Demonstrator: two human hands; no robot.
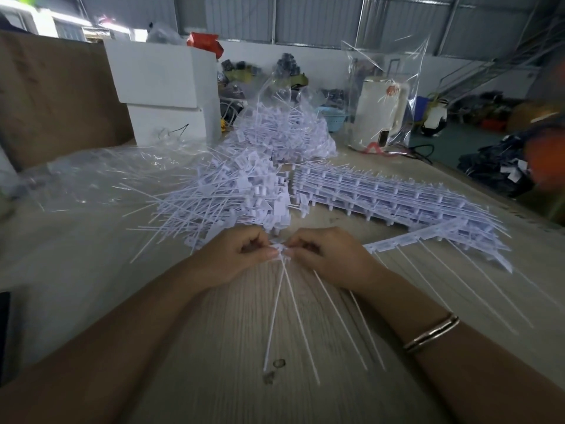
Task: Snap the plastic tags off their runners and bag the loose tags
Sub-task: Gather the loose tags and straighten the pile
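— Where the forearms come in over the near edge of the table [214, 347], what are the hands doing?

— Both meet at the middle. The left hand [237, 258] has its fingers curled, thumb and forefinger pinching the head of a tag [279, 247]. The right hand [324, 255] is curled the same way, pinching the end of a runner strip [428, 237] that trails off toward the right edge. A bangle [431, 333] sits on the right wrist.

— And the long white stems?

— They fan from the pinch toward the near edge, lying on the wood.

— Where are the loose tags?

— A heap of loose tags [232, 194] lies just beyond the left hand, left of centre. Right of it, a stack of runners [397, 197] with tags attached stretches toward the right edge.

— Farther back?

— An open clear bag [284, 130] full of tags at the centre, flat clear film [91, 175] at the left, white boxes [165, 87] by the far left corner, and a white kettle [382, 111] inside a second clear bag near the far right.
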